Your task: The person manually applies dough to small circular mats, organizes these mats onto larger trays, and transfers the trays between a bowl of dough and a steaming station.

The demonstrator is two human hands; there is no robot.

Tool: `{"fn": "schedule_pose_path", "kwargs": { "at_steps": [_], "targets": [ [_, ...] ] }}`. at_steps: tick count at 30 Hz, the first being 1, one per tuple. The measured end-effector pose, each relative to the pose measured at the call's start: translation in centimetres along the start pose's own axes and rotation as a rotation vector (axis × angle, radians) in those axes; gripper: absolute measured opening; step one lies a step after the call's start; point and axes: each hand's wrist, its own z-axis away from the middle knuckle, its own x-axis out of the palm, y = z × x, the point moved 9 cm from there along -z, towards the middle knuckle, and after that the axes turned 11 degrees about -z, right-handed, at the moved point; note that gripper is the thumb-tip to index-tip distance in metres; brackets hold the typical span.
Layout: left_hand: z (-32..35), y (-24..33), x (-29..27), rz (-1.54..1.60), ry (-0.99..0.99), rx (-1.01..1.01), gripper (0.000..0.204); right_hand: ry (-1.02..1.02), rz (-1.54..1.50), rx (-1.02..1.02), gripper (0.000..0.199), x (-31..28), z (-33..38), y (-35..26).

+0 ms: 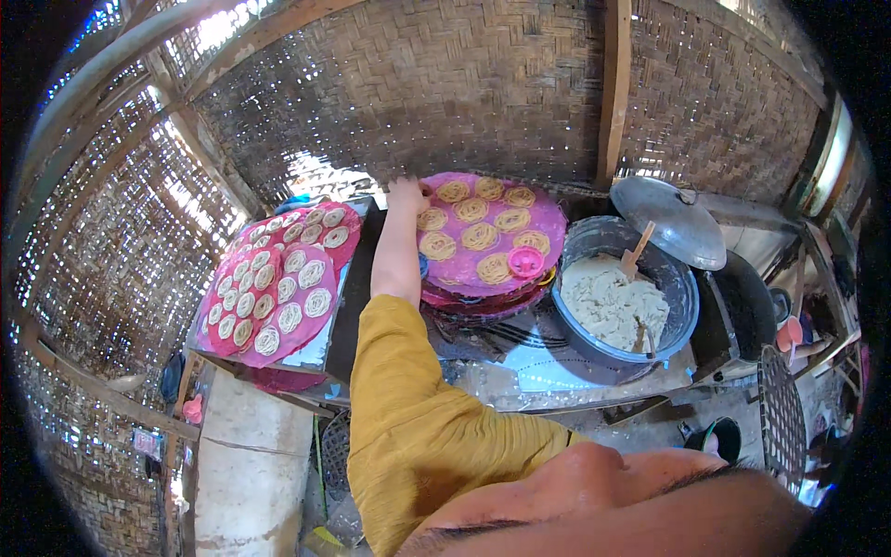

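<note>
My left hand [406, 196] reaches to the far left edge of a stack of round pink sheets [461, 206]. Its fingers look curled in beside that edge; whatever they may hold is hidden. Yellowish coiled rounds of dough strands [478, 236] lie spaced over the top sheet. Near its right front edge sits a small pink plastic piece with holes [526, 263]. Right of the stack, a large grey-blue tub [676, 320] holds thick white dough [608, 295], with a wooden-handled paddle [637, 251] standing in it. My right hand is out of view.
At left, pink sheets with several paler coiled rounds [289, 317] cover a low stand. A metal lid [670, 223] leans behind the tub. Beyond it are a dark pot [747, 306] and a pink dipper [790, 334]. Woven bamboo walls [464, 84] and a wooden post [613, 93] close the back.
</note>
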Motion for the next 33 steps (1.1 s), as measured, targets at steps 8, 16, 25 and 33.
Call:
{"fn": "schedule_pose_path", "kwargs": {
  "at_steps": [8, 16, 25, 33],
  "targets": [
    [3.3, 2.8, -4.8, 0.023, 0.113, -0.083, 0.071, -0.019, 0.062, 0.070, 0.032, -3.7, -2.1, 0.8],
    [2.0, 1.4, -4.3, 0.151, 0.083, -0.201, 0.067, 0.039, 0.154, 0.086, 0.033, -4.2, -0.6, -0.9],
    [11.9, 17.2, -10.4, 0.626, -0.241, 0.667, 0.087, 0.069, 0.109, 0.206, 0.031, -0.1, 2.3, -0.9],
    [18.6, 20.8, -9.2, 0.334, -0.121, 0.811, 0.077, -0.069, 0.070, 0.322, 0.026, 3.4, 4.0, 0.1]
  ]
}}
